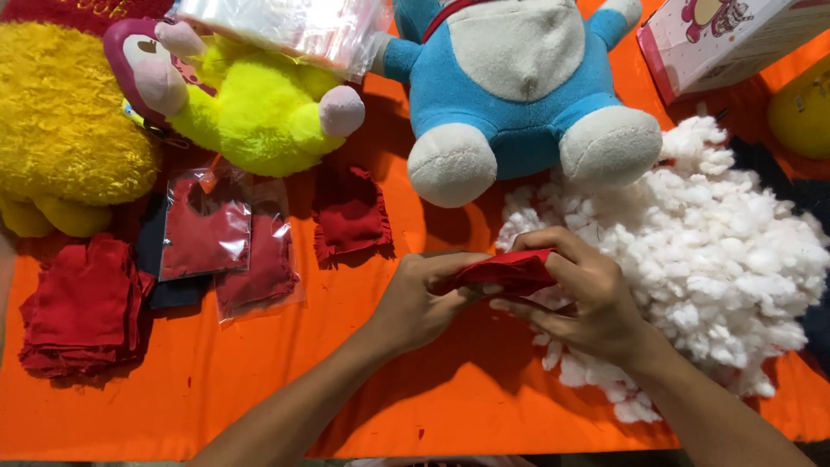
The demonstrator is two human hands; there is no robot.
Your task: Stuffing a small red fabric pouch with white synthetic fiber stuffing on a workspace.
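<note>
My left hand (415,303) and my right hand (579,294) meet in the middle of the orange cloth (259,389), both gripping a small red fabric pouch (506,270). The left hand pinches its left end. The right hand's fingers wrap over and under its right end, with a bit of white stuffing showing beneath the pouch. A large pile of white stuffing (718,251) lies directly to the right, touching my right hand.
A blue and white plush toy (519,86) sits behind my hands. A yellow-green plush (251,104), a yellow plush (60,121), a stack of red fabric pieces (82,303), two bagged red pieces (207,229), a loose red piece (350,212), clear bags (285,26) and a pink box (726,35) surround them.
</note>
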